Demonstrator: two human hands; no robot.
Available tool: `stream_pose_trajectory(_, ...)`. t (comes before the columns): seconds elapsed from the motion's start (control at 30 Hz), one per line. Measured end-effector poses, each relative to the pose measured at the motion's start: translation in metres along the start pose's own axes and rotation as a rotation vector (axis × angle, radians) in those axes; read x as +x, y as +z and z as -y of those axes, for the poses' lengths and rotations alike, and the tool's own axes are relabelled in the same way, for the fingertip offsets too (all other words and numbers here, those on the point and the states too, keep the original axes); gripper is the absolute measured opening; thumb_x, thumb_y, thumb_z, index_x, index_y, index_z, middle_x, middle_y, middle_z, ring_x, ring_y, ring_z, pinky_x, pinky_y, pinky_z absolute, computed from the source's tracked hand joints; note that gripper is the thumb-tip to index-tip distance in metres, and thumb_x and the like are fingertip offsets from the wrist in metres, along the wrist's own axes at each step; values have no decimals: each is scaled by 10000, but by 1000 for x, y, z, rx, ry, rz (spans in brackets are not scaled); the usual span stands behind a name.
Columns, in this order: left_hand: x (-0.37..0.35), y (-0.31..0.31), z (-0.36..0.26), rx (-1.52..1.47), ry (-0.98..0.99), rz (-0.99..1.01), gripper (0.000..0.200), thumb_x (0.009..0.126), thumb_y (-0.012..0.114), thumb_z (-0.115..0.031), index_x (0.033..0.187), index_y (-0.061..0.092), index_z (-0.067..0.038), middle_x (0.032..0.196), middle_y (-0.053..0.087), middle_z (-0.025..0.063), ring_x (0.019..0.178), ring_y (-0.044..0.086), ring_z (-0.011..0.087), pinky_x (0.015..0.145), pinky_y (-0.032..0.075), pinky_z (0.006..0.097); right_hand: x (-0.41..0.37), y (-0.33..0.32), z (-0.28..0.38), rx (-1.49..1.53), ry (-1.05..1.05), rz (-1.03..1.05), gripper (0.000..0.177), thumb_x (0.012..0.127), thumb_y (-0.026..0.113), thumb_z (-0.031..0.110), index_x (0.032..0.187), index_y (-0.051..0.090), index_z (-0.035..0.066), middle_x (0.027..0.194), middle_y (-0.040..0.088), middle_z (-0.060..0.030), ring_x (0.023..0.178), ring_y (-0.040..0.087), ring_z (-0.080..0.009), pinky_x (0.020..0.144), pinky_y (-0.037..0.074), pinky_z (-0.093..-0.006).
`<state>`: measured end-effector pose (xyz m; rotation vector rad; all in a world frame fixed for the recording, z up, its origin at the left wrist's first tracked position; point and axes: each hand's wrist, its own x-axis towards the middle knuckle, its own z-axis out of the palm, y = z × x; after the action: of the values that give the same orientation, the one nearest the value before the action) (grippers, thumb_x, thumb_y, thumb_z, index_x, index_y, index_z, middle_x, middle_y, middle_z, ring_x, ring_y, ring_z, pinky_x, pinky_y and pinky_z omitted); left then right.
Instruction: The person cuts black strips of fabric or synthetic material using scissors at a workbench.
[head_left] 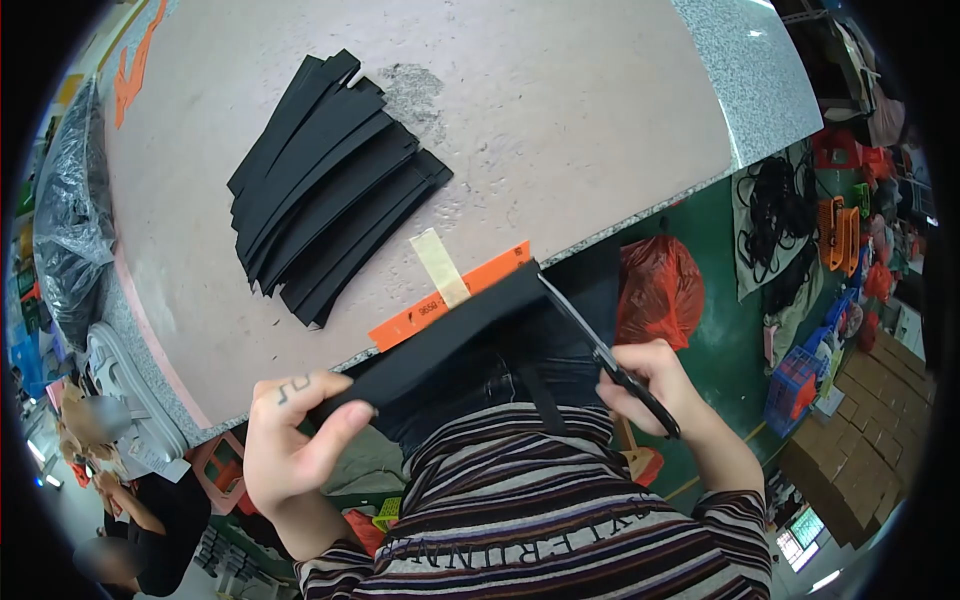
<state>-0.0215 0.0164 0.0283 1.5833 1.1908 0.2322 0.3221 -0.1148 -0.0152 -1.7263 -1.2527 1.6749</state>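
Observation:
My left hand (300, 430) pinches one end of a black strip of material (450, 325), stretched along the table's near edge. Scissors (590, 345) with black handles are gripped in my right hand (645, 385), their blades pointing up at the strip's far end. Just behind the strip lies an orange strip (400, 328) with printed marks, held to the table by a piece of cream tape (438, 268). Farther back, a fanned pile of black strips (325, 185) rests on the tabletop. A narrow black piece (543, 398) hangs in front of my striped shirt.
The pale table (560, 120) has a speckled border. A red plastic bag (660, 290) sits beyond its near edge. Stacked cardboard (865, 440) and a blue crate (795, 388) stand on the right. Plastic-wrapped material (75, 220) lies left; another person (150, 530) is at lower left.

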Motion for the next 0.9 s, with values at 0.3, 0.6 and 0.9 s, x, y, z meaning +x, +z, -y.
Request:
stream_pose_trajectory(0.3,10,33,1,242,55,-264,113,799,749,-66,858,694,13,700,660,153,604,665,286,563,497,328,12,2,-12,-15,55,-49,188,816,662,7,673,539,1,522,403,51,483,349,-2,438,268,-229)
stream_pose_trajectory(0.6,1,41,-5,337,46,-357,276,811,785,-143,1009,627,-33,760,683,115,572,648,260,525,498,318,11,4,-2,-26,148,-81,188,786,657,-9,652,527,11,554,455,44,515,399,-1,464,289,-214)
stream_pose_trajectory(0.9,2,31,6,231,197,-248,319,783,819,-190,987,623,-43,726,671,83,528,649,252,516,504,320,9,4,-4,-9,194,-85,174,787,661,-4,662,540,14,550,459,49,503,395,-6,464,281,-215)
